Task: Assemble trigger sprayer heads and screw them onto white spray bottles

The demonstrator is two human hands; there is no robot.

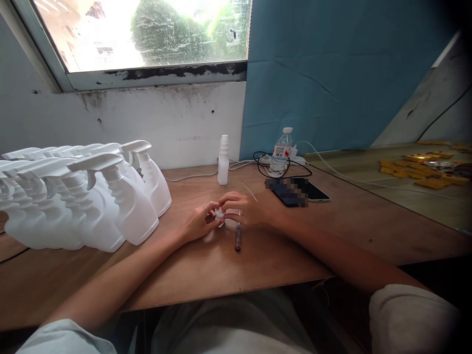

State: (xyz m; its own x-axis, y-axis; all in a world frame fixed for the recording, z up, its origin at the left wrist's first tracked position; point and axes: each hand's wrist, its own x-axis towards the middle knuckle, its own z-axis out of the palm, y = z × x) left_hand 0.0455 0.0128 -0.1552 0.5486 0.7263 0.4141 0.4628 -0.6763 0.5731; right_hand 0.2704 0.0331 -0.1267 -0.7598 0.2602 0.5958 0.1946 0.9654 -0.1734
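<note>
Over the middle of the table, my left hand (pixel 199 222) and my right hand (pixel 245 208) meet with fingers closed around a small white plastic part (pixel 220 216). The fingers cover much of it, so its exact kind cannot be made out. A ring shows on my left hand. Just below my right hand lies a screwdriver (pixel 238 239), its dark translucent handle towards me. A thin white tube (pixel 250 192) rests on the wood behind my right hand. Farther back, a small white bottle (pixel 223 167) stands upright without a spray head.
Several white trigger spray bottles (pixel 136 216) crowd the table's left side. At the back right are a clear water bottle (pixel 279 160), coiled black cable (pixel 261 161) and two phones (pixel 319 191). Yellow packets (pixel 416 169) lie at far right. The wooden table (pixel 191 280) ends close to my body.
</note>
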